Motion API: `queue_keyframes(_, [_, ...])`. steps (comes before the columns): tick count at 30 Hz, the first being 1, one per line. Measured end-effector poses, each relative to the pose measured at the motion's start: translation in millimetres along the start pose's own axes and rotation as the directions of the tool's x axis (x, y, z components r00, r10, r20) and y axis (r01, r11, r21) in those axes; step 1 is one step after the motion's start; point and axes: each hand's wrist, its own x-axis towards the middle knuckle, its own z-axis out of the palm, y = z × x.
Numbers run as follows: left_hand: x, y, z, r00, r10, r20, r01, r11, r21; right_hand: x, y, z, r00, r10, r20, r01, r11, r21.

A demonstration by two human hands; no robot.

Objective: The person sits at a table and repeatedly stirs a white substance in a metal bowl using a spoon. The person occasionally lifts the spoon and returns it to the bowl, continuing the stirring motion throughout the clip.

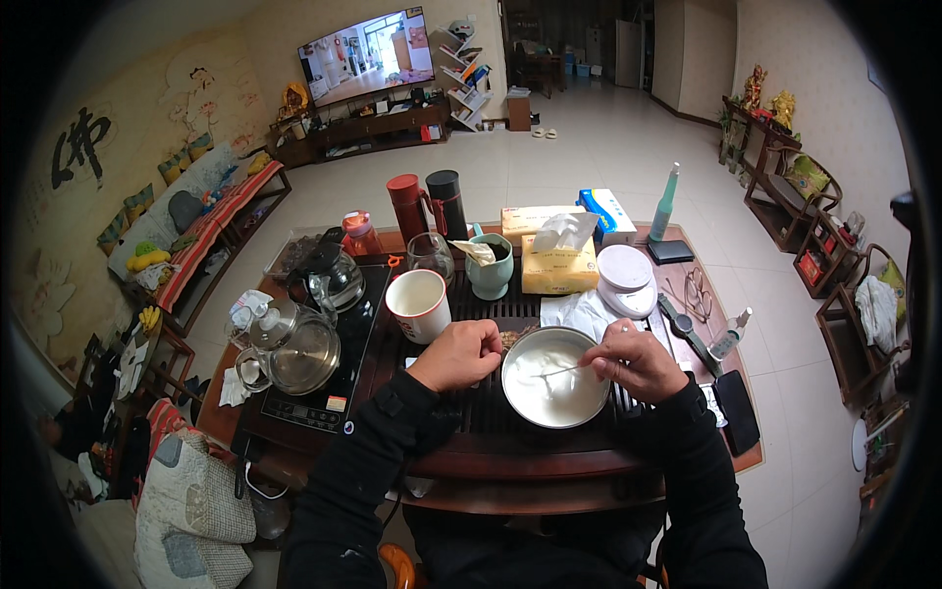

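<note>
A round metal bowl (pixel 556 421) with a smooth white mixture (pixel 548 394) in it stands on the slatted dark wooden tea tray (pixel 475 420). My right hand (pixel 634 361) is over the bowl's right rim, its fingers pinching a thin utensil (pixel 561 371) whose far end dips into the mixture. Just left of the bowl is my left hand (pixel 462 355), fingers curled together; whether it touches the rim I cannot tell, and nothing shows in it. A white mug with a red rim (pixel 419 308) stands behind my left hand.
Left are a glass teapot (pixel 302 361) and a glass kettle (pixel 340 280) on the black induction cooktop (pixel 353 368). Behind the bowl are a green cup (pixel 489 271), a tissue pack (pixel 559 269) and a white scale (pixel 627 283). A wristwatch (pixel 684 325), glasses and a phone lie right.
</note>
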Motion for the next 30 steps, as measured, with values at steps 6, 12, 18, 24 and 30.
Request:
queue_keyframes(6, [-0.2, 0.8, -0.7, 1.0, -0.006, 0.008, 0.006, 1.0, -0.007, -3.5, 2.2, -3.8, 1.0, -0.008, 0.012, 0.006, 0.992, 0.126])
queue_keyframes(12, [-1.0, 3.1, -1.3, 1.0, -0.013, 0.013, 0.013, 1.0, -0.014, -4.3, 7.5, -2.6, 0.969, 0.121, -0.217, -0.113, 0.992, 0.051])
queue_keyframes(18, [-1.1, 4.9, -1.8, 0.999, -0.033, 0.021, 0.033, 0.999, -0.005, -2.0, 6.3, 0.0, 0.937, 0.136, -0.321, -0.17, 0.982, -0.08])
queue_keyframes(24, [-0.5, 4.5, -1.5, 0.998, -0.047, 0.033, 0.047, 0.999, -0.014, -0.5, 9.5, 1.8, 0.94, 0.088, -0.329, -0.132, 0.985, -0.114])
queue_keyframes(30, [-0.3, 3.5, -1.5, 0.999, -0.025, 0.024, 0.025, 1.0, 0.0, -3.1, 9.2, 0.6, 0.972, 0.109, -0.206, -0.123, 0.991, -0.057])
